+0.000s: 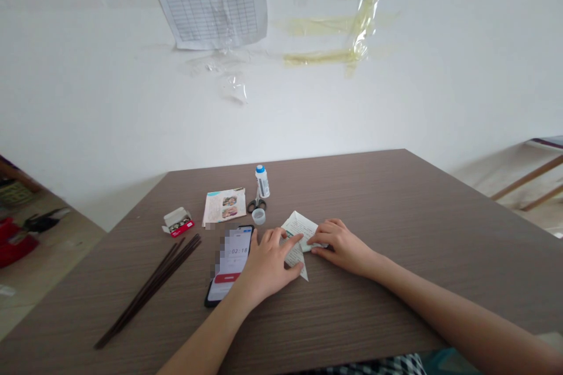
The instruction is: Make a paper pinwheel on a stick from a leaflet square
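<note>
A printed sheet of paper (301, 224), folded into pointed flaps, lies on the table between my hands. My left hand (273, 259) rests over its left part with the fingers spread, the index finger and thumb reaching across the print. One pointed flap shows below that thumb. At the right edge of the paper, my right hand (342, 245) has its thumb and fingers closed on the fold. Part of the paper is hidden under both hands. Just left of my left hand lies a phone (231, 263) with a timer on its screen.
Behind the phone are a folded printed leaflet (224, 206), black-handled scissors (256, 205), a small clear cup (259, 217) and a white bottle (263, 183) with a blue cap. A small open box (178, 222) and several dark thin sticks (152, 290) lie left on the brown table (396, 205).
</note>
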`<control>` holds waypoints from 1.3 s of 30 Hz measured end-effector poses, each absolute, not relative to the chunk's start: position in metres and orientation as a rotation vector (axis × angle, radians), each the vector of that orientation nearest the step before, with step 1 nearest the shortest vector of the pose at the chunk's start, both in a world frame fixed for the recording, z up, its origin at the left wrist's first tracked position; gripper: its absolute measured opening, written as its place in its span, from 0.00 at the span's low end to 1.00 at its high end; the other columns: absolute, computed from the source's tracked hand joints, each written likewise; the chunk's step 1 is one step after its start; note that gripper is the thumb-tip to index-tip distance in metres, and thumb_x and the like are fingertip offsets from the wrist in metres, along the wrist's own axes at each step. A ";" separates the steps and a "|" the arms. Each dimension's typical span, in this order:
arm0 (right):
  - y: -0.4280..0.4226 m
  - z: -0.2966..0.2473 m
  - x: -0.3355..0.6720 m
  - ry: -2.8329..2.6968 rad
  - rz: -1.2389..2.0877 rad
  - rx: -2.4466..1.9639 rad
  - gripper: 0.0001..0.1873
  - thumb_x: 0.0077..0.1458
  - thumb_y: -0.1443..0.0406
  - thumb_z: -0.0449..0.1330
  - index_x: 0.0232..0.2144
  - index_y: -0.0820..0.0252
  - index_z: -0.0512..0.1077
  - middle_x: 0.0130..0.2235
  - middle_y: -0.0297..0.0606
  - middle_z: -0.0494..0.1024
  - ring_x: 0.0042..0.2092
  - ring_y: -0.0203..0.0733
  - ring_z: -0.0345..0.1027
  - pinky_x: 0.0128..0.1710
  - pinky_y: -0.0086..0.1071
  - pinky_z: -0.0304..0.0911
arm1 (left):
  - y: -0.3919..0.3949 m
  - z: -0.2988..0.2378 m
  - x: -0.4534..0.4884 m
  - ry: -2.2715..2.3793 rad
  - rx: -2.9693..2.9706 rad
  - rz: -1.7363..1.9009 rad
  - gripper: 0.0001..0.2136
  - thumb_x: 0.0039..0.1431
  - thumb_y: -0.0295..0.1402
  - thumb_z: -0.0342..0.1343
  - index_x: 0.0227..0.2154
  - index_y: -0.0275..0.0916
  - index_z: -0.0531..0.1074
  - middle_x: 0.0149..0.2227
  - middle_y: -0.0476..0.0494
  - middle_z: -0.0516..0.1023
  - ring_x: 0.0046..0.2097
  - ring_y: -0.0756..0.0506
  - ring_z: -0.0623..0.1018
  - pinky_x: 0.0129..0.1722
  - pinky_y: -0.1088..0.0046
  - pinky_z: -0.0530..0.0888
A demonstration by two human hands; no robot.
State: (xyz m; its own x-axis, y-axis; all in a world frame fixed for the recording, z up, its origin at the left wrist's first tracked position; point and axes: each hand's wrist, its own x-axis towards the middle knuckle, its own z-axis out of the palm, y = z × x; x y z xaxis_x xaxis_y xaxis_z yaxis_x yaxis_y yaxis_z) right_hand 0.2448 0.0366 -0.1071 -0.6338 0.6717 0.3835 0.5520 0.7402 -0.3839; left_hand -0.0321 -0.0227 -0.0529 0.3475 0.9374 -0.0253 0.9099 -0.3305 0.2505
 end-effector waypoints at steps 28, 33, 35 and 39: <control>0.035 -0.104 0.245 -2.439 0.307 -0.944 0.14 0.79 0.65 0.77 0.55 0.36 0.97 0.51 0.41 0.96 0.57 0.61 0.93 0.72 0.57 0.83 | -0.022 -0.051 -0.037 1.629 2.402 0.165 0.25 0.81 0.45 0.76 0.76 0.59 0.89 0.77 0.32 0.84 0.79 0.20 0.80 0.86 0.12 0.64; 0.037 -0.106 0.246 -2.448 0.309 -0.916 0.12 0.78 0.66 0.77 0.55 0.43 0.97 0.50 0.43 0.96 0.57 0.61 0.93 0.70 0.57 0.83 | -0.022 -0.057 -0.040 1.619 2.404 0.184 0.26 0.82 0.45 0.75 0.78 0.58 0.88 0.77 0.31 0.83 0.81 0.20 0.78 0.86 0.11 0.62; 0.037 -0.107 0.246 -2.452 0.309 -0.909 0.12 0.78 0.66 0.77 0.56 0.43 0.96 0.51 0.43 0.96 0.57 0.60 0.92 0.70 0.56 0.82 | -0.022 -0.057 -0.040 1.623 2.401 0.191 0.26 0.81 0.44 0.76 0.78 0.58 0.87 0.77 0.31 0.83 0.81 0.19 0.78 0.86 0.10 0.63; 0.038 -0.108 0.246 -2.455 0.302 -0.897 0.11 0.79 0.67 0.75 0.56 0.46 0.96 0.50 0.43 0.95 0.56 0.58 0.91 0.70 0.56 0.81 | -0.023 -0.056 -0.038 1.639 2.396 0.185 0.29 0.81 0.42 0.77 0.81 0.58 0.85 0.78 0.30 0.83 0.81 0.18 0.79 0.86 0.09 0.63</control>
State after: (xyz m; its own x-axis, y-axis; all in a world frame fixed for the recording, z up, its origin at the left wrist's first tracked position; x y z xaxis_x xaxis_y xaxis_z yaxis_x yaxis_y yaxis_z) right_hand 0.2461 0.0378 -0.1082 -0.6551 0.6518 0.3821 0.5397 0.7576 -0.3670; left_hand -0.0378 -0.0228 -0.0557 0.3654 0.9305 -0.0264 0.9011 -0.3465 0.2608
